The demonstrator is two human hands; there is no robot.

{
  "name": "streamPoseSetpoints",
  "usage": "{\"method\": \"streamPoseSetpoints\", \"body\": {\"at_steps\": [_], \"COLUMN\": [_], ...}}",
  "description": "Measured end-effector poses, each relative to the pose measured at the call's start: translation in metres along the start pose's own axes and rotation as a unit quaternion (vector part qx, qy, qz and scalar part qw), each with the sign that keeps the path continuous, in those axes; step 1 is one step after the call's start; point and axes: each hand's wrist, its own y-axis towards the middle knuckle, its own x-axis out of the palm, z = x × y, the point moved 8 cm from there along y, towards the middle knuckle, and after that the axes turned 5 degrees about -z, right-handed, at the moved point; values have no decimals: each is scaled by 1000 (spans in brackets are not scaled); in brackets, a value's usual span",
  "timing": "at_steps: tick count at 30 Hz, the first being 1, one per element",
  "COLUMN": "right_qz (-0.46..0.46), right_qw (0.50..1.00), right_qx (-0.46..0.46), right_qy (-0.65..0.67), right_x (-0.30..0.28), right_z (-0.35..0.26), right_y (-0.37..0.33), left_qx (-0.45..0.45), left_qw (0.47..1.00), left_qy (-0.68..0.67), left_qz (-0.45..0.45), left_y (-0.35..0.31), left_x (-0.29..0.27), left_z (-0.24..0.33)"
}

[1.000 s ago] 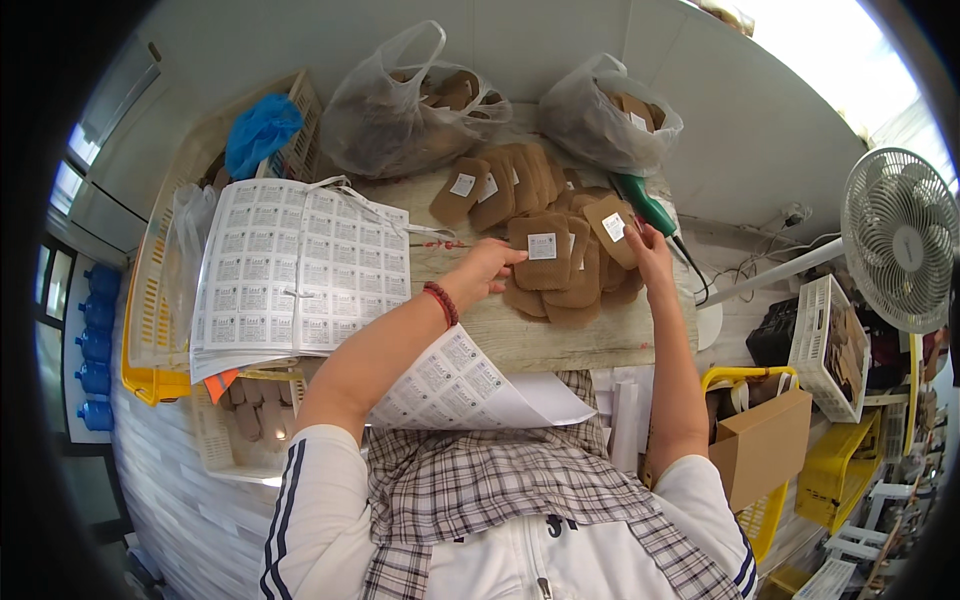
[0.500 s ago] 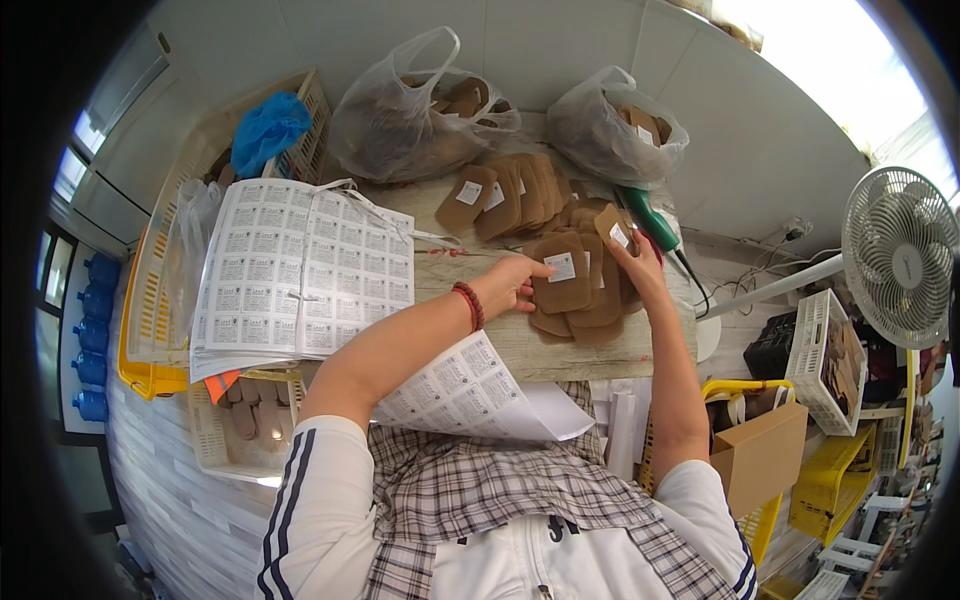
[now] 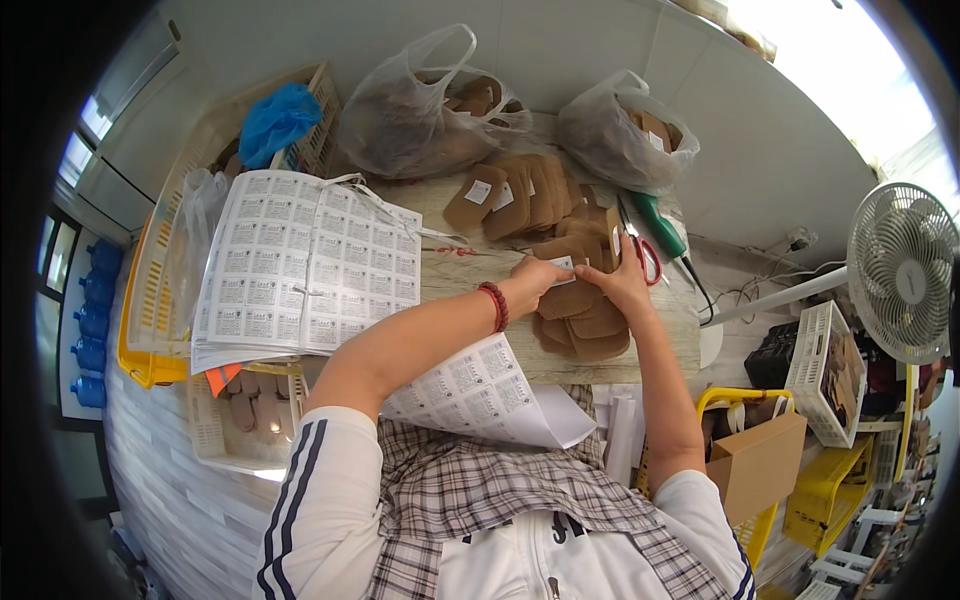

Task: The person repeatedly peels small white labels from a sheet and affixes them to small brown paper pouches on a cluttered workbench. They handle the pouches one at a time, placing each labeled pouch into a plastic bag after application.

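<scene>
On the table, a pile of flat brown rounded pads [image 3: 598, 322] lies under my hands. My left hand [image 3: 535, 280], a red bead bracelet at its wrist, pinches the edge of a brown pad with a white label [image 3: 563, 266]. Between the raised fingers of my right hand [image 3: 627, 280] stands another labelled pad [image 3: 614, 232], tilted nearly edge-on. My right thumb reaches to the label by my left fingers. Behind them, a fanned row of brown pads [image 3: 540, 190] lies flat, a few showing white labels. A loose label sheet [image 3: 480, 385] hangs over the table's front edge.
Left of my arm lies a tied stack of printed label sheets [image 3: 265, 260]. Red-handled scissors [image 3: 650, 262] and a green corded tool [image 3: 662, 228] lie right of the pads. Two plastic bags of pads [image 3: 400, 125] stand behind. A white fan [image 3: 905, 270] stands right.
My right hand has come down and left, its thumb now close to my left fingers, while its pad has turned edge-on. More of the scissors shows. My left hand has shifted slightly right.
</scene>
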Motion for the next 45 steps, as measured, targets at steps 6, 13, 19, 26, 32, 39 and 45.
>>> {"method": "streamPoseSetpoints", "body": {"at_steps": [6, 13, 19, 26, 32, 39, 45], "right_qz": [52, -38, -57, -37, -131, -265, -496], "right_qw": [999, 965, 873, 754, 726, 722, 718], "right_qx": [3, 31, 43, 72, 36, 0, 51], "right_qy": [10, 259, 483, 652, 674, 639, 486], "right_x": [6, 22, -2, -52, -67, -13, 90], "right_z": [31, 18, 9, 1, -90, -206, -267], "right_y": [10, 4, -29, -34, 57, 174, 161], "left_qx": [24, 0, -19, 212, 666, 540, 464], "left_qw": [998, 993, 976, 964, 441, 729, 842], "left_qy": [-38, -51, -27, 151, 403, 305, 264], "left_qz": [-46, -103, -214, -48, 447, 288, 78], "left_y": [-10, -26, -52, -70, -197, -157, -180], "left_x": [15, 18, 32, -36, -55, -107, -128], "left_z": [16, 22, 51, 131, 284, 357, 351]}}
